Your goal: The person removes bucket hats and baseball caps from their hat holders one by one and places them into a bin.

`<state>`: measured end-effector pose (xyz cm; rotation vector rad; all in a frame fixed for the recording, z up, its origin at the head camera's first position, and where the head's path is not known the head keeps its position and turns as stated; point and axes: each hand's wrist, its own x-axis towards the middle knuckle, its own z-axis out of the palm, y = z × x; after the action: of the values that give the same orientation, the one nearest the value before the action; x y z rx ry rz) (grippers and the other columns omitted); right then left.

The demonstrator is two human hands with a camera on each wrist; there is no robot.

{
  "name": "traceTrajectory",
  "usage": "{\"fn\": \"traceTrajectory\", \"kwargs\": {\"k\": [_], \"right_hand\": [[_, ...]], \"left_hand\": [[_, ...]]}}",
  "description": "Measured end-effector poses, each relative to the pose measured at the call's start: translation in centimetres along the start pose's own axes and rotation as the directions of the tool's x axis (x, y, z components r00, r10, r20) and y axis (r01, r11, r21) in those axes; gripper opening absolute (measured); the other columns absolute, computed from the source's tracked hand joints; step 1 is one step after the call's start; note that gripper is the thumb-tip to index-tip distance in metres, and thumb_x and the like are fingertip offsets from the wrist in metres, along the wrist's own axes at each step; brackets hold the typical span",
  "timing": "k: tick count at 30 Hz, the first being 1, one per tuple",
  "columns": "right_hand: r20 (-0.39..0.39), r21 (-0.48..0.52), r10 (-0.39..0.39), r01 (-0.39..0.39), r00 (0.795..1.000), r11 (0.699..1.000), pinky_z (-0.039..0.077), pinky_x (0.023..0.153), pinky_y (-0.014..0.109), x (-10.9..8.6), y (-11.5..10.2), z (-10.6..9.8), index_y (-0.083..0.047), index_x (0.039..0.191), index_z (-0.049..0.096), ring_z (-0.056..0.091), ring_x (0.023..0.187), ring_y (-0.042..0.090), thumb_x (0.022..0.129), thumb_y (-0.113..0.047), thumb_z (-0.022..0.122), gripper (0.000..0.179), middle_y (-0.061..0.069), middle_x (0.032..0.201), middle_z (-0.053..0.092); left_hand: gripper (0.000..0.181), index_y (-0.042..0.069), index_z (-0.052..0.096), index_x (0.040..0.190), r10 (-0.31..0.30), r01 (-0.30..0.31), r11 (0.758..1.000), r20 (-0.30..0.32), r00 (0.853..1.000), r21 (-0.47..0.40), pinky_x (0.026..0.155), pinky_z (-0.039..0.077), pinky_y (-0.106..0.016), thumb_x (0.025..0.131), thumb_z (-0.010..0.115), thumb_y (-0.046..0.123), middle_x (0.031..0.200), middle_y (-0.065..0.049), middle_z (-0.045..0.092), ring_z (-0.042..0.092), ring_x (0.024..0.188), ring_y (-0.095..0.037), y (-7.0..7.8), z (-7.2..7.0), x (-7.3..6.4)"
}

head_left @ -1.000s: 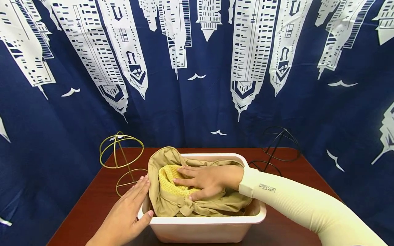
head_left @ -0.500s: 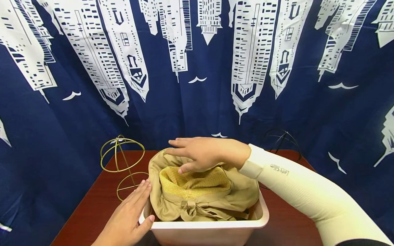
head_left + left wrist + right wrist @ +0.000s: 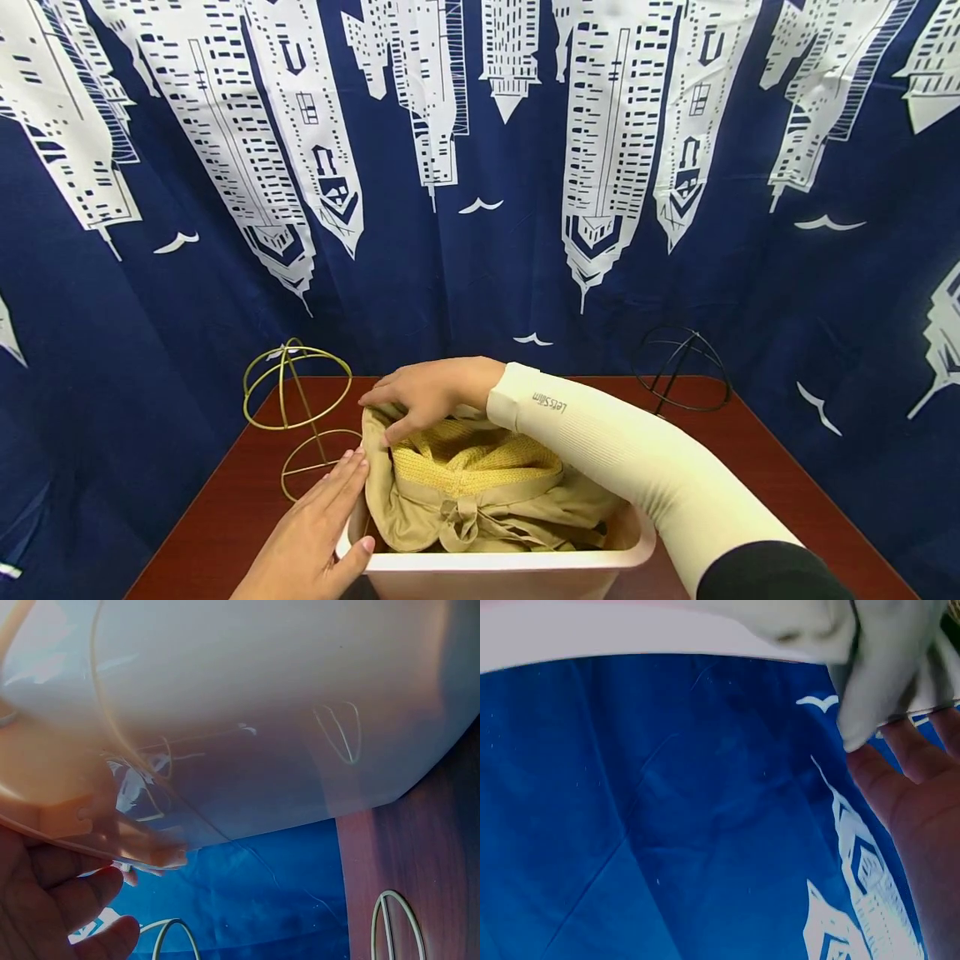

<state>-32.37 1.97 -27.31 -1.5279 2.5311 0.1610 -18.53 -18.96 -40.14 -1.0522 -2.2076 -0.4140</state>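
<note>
A tan cloth sun hat with a tied bow lies in a white plastic bin, its yellow woven inside facing up. My right hand, in a cream sleeve, grips the hat's brim at the back left, thumb inside and fingers over the outer edge. In the right wrist view, the fingers meet the edge of the pale cloth. My left hand rests against the bin's left side with straight fingers, thumb by the near corner. The left wrist view shows its fingers beside the bin's rim.
A gold wire stand is at the left of the dark red table, and a black wire stand at the back right. Behind the table hangs a blue curtain printed with white upside-down buildings.
My right hand has risen from the hat's yellow inside, then moved left and down onto the back left brim. The hat's crown bulges more. My left hand has stayed at the bin.
</note>
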Motion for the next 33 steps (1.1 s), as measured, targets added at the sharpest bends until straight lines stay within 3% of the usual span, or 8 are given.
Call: {"fn": "traceTrajectory", "kwargs": {"k": [4, 7, 12, 15, 20, 25, 29, 33], "right_hand": [[-0.05, -0.062, -0.086, 0.083, 0.995, 0.995, 0.027, 0.114, 0.025, -1.4, 0.4, -0.5, -0.017, 0.151, 0.045, 0.041, 0.137, 0.013, 0.096, -0.05, 0.056, 0.065, -0.002, 0.149, 0.048], [-0.084, -0.114, -0.13, 0.12, 0.988, 0.986, 0.029, 0.115, 0.037, -3.7, 0.4, -1.1, -0.019, 0.147, 0.05, 0.042, 0.137, 0.017, 0.096, -0.05, 0.056, 0.06, -0.002, 0.144, 0.053], [-0.09, -0.14, -0.098, 0.085, 0.991, 0.986, 0.016, 0.117, 0.059, -8.1, 0.1, -0.7, -0.025, 0.149, 0.048, 0.029, 0.146, 0.021, 0.095, -0.058, 0.052, 0.064, -0.004, 0.149, 0.048], [-0.095, -0.15, -0.085, 0.071, 0.992, 0.986, 0.01, 0.117, 0.061, -10.0, 0.2, 0.4, -0.025, 0.151, 0.045, 0.028, 0.146, 0.017, 0.093, -0.062, 0.051, 0.069, -0.005, 0.151, 0.045], [-0.08, -0.152, -0.093, 0.08, 0.992, 0.985, 0.005, 0.115, 0.064, -12.1, 0.9, 2.0, -0.024, 0.155, 0.037, 0.022, 0.148, 0.018, 0.091, -0.069, 0.047, 0.079, -0.003, 0.157, 0.036], [-0.089, -0.139, -0.166, 0.153, 0.982, 0.978, 0.006, 0.117, 0.062, -12.3, 1.8, 4.4, -0.021, 0.158, 0.028, 0.017, 0.15, 0.02, 0.091, -0.069, 0.047, 0.085, -0.002, 0.161, 0.027], [-0.113, -0.15, -0.239, 0.221, 0.965, 0.964, 0.012, 0.119, 0.054, -10.8, 2.0, 6.9, -0.017, 0.16, 0.017, 0.011, 0.151, 0.021, 0.092, -0.069, 0.045, 0.09, -0.004, 0.164, 0.017], [-0.138, -0.156, -0.272, 0.25, 0.952, 0.956, 0.014, 0.121, 0.042, -9.4, 2.3, 8.5, -0.013, 0.16, 0.014, 0.01, 0.151, 0.021, 0.093, -0.068, 0.045, 0.092, -0.003, 0.165, 0.014]], "left_hand": [[0.07, -0.009, 0.048, 0.141, 0.011, -0.011, 1.0, -0.012, 1.0, 0.004, 0.117, 0.012, -0.019, 0.094, 0.06, 0.042, 0.146, -0.022, 0.048, 0.037, 0.142, -0.027, 0.0, 0.1, 0.3], [0.068, -0.009, 0.048, 0.14, 0.027, -0.026, 1.0, -0.029, 0.999, 0.009, 0.118, 0.013, -0.021, 0.096, 0.057, 0.041, 0.146, -0.023, 0.048, 0.039, 0.14, -0.03, 0.1, 0.2, 0.7], [0.068, -0.012, 0.048, 0.139, 0.043, -0.043, 0.999, -0.029, 0.999, 0.019, 0.119, 0.013, -0.023, 0.095, 0.056, 0.04, 0.144, -0.025, 0.049, 0.043, 0.137, -0.033, 0.2, 0.4, 1.3], [0.069, -0.012, 0.047, 0.139, 0.035, -0.035, 0.999, 0.007, 0.999, 0.011, 0.119, 0.012, -0.023, 0.094, 0.058, 0.038, 0.144, -0.026, 0.048, 0.038, 0.141, -0.03, 0.3, 0.3, 1.4], [0.069, -0.012, 0.046, 0.14, 0.032, -0.032, 0.999, 0.004, 0.999, 0.008, 0.119, 0.011, -0.023, 0.093, 0.059, 0.037, 0.145, -0.025, 0.047, 0.04, 0.14, -0.033, 0.2, 0.2, 1.5], [0.069, -0.012, 0.046, 0.14, 0.047, -0.047, 0.999, -0.019, 0.999, 0.003, 0.119, 0.012, -0.023, 0.092, 0.059, 0.036, 0.145, -0.026, 0.048, 0.036, 0.142, -0.03, 0.1, 0.2, 1.2], [0.068, -0.013, 0.047, 0.139, 0.063, -0.063, 0.998, -0.019, 0.998, -0.012, 0.118, 0.012, -0.022, 0.095, 0.057, 0.038, 0.143, -0.028, 0.048, 0.024, 0.147, -0.019, 0.0, 0.2, 0.6], [0.068, -0.014, 0.048, 0.138, 0.064, -0.064, 0.998, -0.021, 0.998, -0.004, 0.118, 0.012, -0.021, 0.095, 0.056, 0.039, 0.142, -0.029, 0.049, 0.026, 0.147, -0.02, -0.1, 0.1, 0.4]]}}
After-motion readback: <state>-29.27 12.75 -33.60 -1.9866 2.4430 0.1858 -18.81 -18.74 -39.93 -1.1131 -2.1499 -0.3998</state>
